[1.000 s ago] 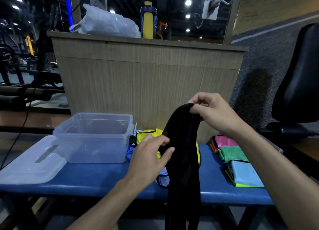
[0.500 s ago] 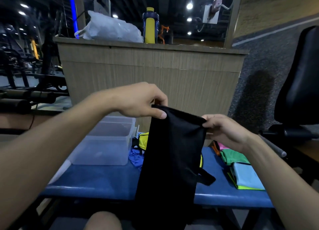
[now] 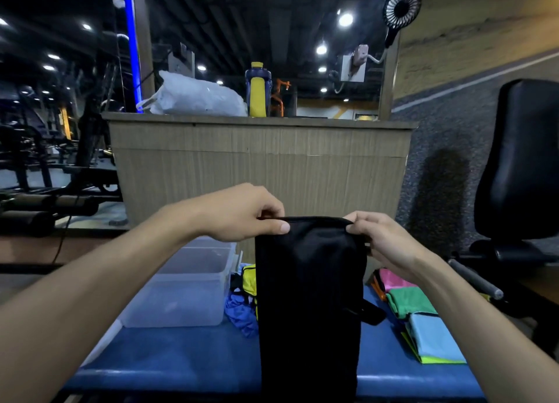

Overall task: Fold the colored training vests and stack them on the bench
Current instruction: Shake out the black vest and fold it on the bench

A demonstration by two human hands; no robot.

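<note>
Standing behind everything is the wooden partition (image 3: 260,166), with a white plastic bag (image 3: 193,95) and a blue-and-yellow bottle (image 3: 258,89) on its ledge; a black padded seat (image 3: 520,160) rises at the right. In front runs the blue counter (image 3: 181,357), carrying a clear plastic tub (image 3: 187,287) on its left part. The black vest (image 3: 308,296) hangs upright over the counter's middle and blocks much of the loose pile behind it (only a yellow vest (image 3: 248,278) and a crumpled blue vest (image 3: 240,311) peek out at its left edge). The folded stack (image 3: 420,318) of pink, green and light-blue vests lies on the counter's right part. The left hand (image 3: 242,213) pinches the black vest's top left corner between thumb and curled fingers; the right hand (image 3: 381,240) pinches the top right corner the same way.

Half a second ago the top edge slanted, the left hand higher; now both hands sit nearly level and the vest hangs straighter.
</note>
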